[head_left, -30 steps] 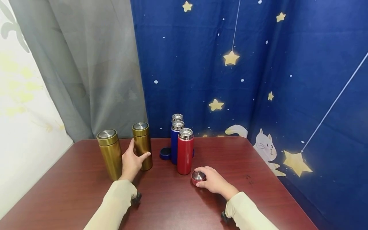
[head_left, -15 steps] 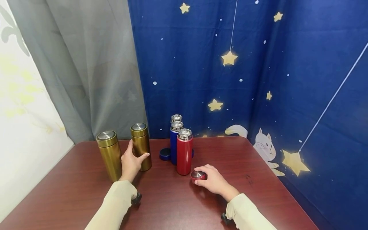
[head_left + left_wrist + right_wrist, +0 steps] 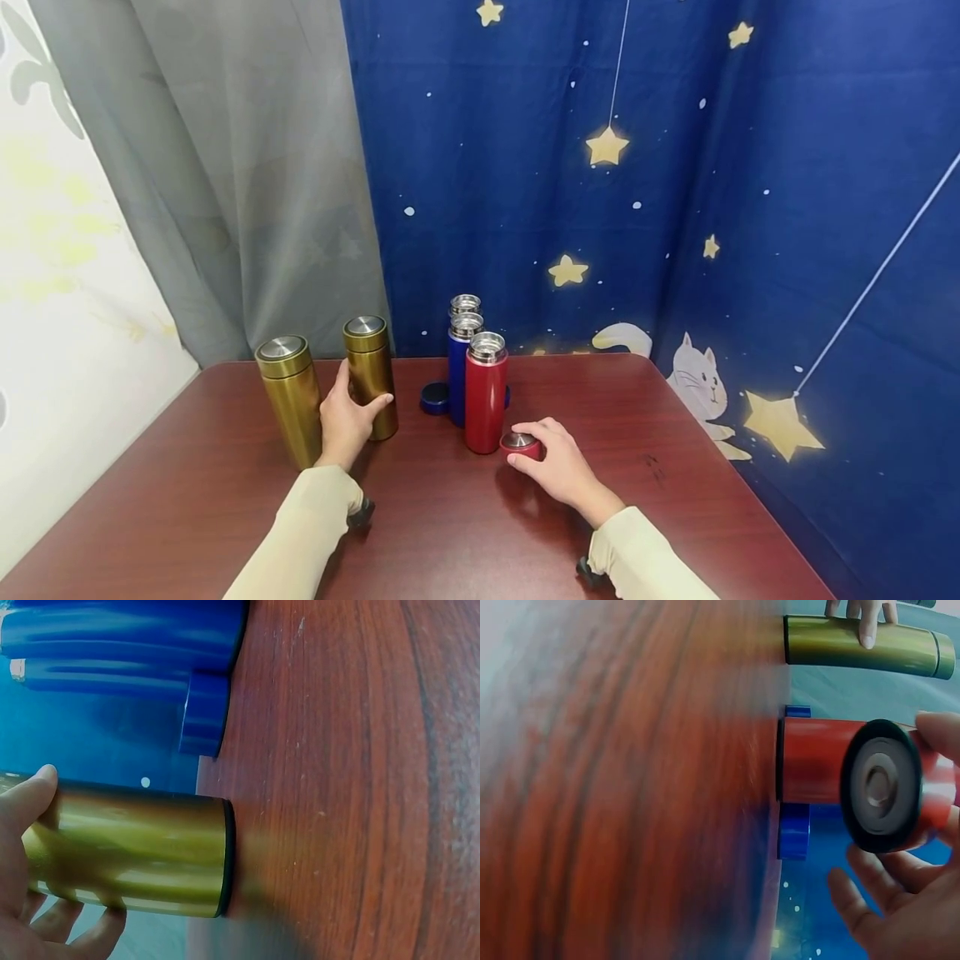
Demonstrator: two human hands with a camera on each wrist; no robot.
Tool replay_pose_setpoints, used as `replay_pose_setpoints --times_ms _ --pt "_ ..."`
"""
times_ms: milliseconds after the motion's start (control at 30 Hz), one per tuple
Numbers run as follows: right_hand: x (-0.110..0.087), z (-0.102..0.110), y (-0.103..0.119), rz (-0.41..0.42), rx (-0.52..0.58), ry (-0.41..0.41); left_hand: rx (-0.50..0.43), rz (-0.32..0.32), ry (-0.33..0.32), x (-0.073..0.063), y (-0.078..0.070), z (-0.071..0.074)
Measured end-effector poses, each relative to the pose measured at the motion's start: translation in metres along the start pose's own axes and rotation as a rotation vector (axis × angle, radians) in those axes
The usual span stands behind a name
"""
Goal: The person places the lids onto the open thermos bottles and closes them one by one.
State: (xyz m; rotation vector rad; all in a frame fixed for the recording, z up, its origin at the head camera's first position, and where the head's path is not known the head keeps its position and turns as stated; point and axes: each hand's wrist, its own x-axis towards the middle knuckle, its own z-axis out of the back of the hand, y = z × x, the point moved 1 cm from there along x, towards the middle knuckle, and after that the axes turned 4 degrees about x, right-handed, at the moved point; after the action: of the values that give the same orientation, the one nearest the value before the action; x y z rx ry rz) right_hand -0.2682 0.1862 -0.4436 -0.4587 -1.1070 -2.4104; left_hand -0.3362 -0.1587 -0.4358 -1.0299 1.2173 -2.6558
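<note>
- Right grip [image 3: 557, 463]: grasping the red lid [image 3: 522, 448], thumb and fingers on opposite sides of its wall.
- The red lid is raised clear of the worktop [image 3: 427, 533], steel top upward. The right wrist view shows its underside: black rim, pale round centre.
- The red lid is just beside the lower part of the red bottle [image 3: 485, 402]; contact between the two cannot be determined.
- Left grip [image 3: 348, 423]: grasping the gold bottle [image 3: 371, 371] by its body, thumb on the side toward the red bottle, fingers round the opposite side.
- The gold bottle stands upright on the worktop, capped, with a steel disc on top and a dark base.
- Second gold bottle [image 3: 291, 408]: capped, standing to the left of the left grip and near it; contact cannot be determined.
- The red bottle stands upright between the two grips, mouth open, steel neck exposed.
- Near blue bottle [image 3: 457, 383]: behind the red bottle, partly covered by it, mouth open.
- Far blue bottle [image 3: 465, 303]: behind that one; the head view shows little beyond its steel neck.
- Blue lid [image 3: 434, 399]: on the worktop, left of the near blue bottle. Another blue lid [image 3: 793, 834] shows to the right of the red bottle.
- Background: grey curtain [image 3: 292, 167]; blue curtain [image 3: 487, 167] printed with stars and a cat.
</note>
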Motion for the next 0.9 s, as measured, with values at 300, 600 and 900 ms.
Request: replay_pose_setpoints --times_ms 300,600,900 --pt "0.0017 0.0002 0.0009 0.021 0.027 -0.087 -0.004 -0.001 -0.02 -0.0015 -0.0007 0.0001" --pt "0.0027 -0.0009 0.0014 0.071 0.071 -0.119 0.001 0.01 -0.04 -0.0004 0.0006 -0.0027" --pt "0.0049 -0.0028 0.0026 0.158 0.09 -0.163 -0.005 0.003 -0.059 0.0006 0.0027 -0.0049"
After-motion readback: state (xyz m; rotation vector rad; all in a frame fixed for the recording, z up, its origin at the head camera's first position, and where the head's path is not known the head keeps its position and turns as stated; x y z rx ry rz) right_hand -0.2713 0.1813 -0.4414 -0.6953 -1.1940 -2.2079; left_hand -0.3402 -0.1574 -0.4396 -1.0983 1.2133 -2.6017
